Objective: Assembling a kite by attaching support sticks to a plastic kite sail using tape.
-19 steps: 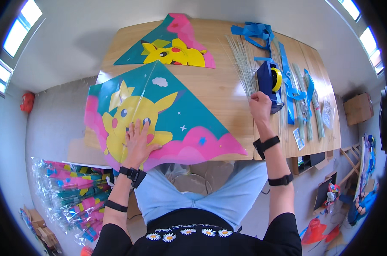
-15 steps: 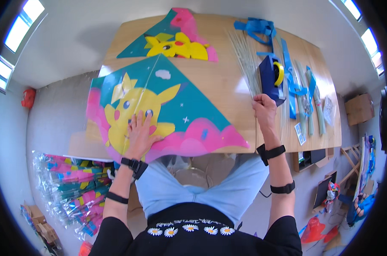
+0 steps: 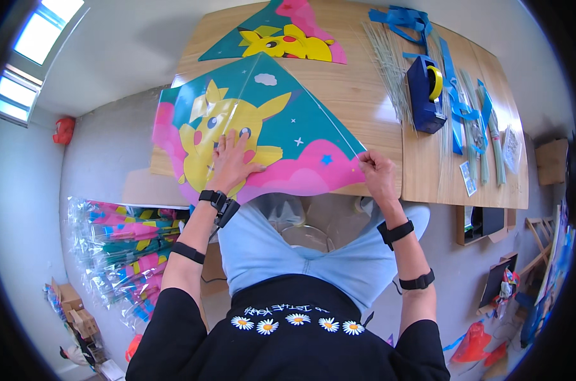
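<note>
A printed kite sheet (image 3: pixel 265 136) in teal and pink, with a large yellow cartoon figure, lies on the table in front of me. My left hand (image 3: pixel 229 162) rests flat on it, fingers spread over the yellow figure. At the sheet's right corner, my right hand (image 3: pixel 378 170) pinches the end of a thin pale rod (image 3: pixel 338 129), which lies slantwise along the sheet's right edge. A second kite sheet (image 3: pixel 281 41) of the same print lies beyond the first one.
Loose thin rods (image 3: pixel 389 70) and a blue tape dispenser (image 3: pixel 423 101) with yellow tape are at right. Further right lie blue strips (image 3: pixel 454 95) and bundled rods (image 3: pixel 494 149). Wrapped kites (image 3: pixel 132 247) are heaped below the table's left side. A brown carton (image 3: pixel 551 162) stands far right.
My right hand has moved left from beside the tape dispenser to the sheet's right corner, bringing a thin rod onto the edge. My left hand stays on the sheet. The whole view has shifted.
</note>
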